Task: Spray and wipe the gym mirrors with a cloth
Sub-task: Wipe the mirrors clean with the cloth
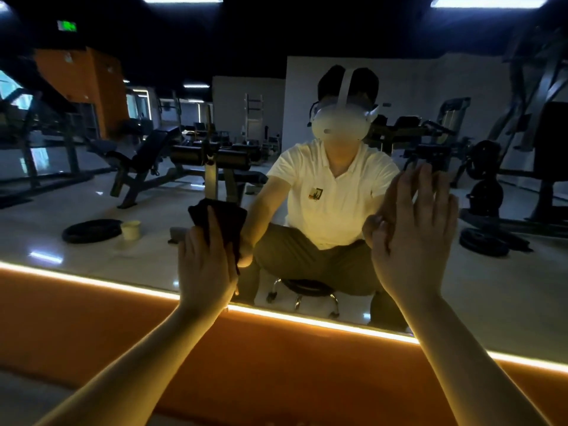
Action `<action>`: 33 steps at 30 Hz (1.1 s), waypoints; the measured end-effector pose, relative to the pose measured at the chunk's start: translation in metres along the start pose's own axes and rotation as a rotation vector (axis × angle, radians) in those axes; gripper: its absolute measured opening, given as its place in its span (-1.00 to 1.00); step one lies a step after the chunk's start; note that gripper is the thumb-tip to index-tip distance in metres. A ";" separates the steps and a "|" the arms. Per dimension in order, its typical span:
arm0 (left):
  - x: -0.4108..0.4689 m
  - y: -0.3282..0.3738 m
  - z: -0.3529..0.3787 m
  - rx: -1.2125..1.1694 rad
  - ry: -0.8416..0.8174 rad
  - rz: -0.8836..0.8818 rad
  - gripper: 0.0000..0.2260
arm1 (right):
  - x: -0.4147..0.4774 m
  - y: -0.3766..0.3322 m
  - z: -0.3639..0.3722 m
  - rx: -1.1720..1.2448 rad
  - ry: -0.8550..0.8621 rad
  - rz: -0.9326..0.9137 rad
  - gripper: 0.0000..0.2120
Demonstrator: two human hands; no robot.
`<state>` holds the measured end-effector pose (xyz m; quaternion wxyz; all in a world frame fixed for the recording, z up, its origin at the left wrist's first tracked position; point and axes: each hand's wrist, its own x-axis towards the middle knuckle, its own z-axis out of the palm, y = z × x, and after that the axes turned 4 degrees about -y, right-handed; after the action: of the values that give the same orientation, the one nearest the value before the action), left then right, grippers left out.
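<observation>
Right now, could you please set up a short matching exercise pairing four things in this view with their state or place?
Things:
1. left hand
2. right hand
3. cloth
4. light strip

States or places:
A. dark, pressed against the mirror
B. glowing along the mirror's lower edge
C. open, fingers spread, empty
D. holding the cloth

Pairs: 1-D, 2-C, 3-A, 4-B

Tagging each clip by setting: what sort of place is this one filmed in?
A gym, in front of a wall mirror. Its reflection shows an incline bench, weight plates on the floor, and a machine. The left hand presses a dark cloth to the glass.
</observation>
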<state>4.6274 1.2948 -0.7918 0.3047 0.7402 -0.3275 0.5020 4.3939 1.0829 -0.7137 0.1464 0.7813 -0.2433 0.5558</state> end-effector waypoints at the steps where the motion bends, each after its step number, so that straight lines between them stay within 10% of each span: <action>1: -0.005 0.011 0.001 -0.061 -0.010 -0.027 -0.45 | -0.004 -0.001 -0.001 -0.003 -0.026 -0.010 -0.36; 9: -0.051 0.157 0.013 -0.295 -0.246 0.239 -0.28 | -0.033 0.018 -0.009 -0.063 -0.202 -0.133 -0.33; 14: -0.041 0.131 0.011 -0.128 -0.284 0.501 -0.27 | -0.037 0.011 -0.002 -0.045 -0.172 -0.099 -0.30; 24: -0.061 -0.030 -0.010 0.055 -0.359 0.263 -0.43 | -0.040 -0.005 0.012 0.025 -0.092 -0.004 -0.32; 28: -0.068 0.019 -0.008 -0.127 -0.367 0.082 -0.34 | -0.041 0.004 0.007 0.028 -0.114 -0.054 -0.32; 33: -0.074 0.124 0.001 -0.219 -0.473 0.291 -0.12 | -0.042 0.016 -0.003 0.062 -0.179 -0.117 -0.37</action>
<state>4.5093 1.2327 -0.8473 0.2227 0.7445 -0.5444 0.3158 4.3716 1.0805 -0.7526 0.1320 0.8449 -0.1918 0.4816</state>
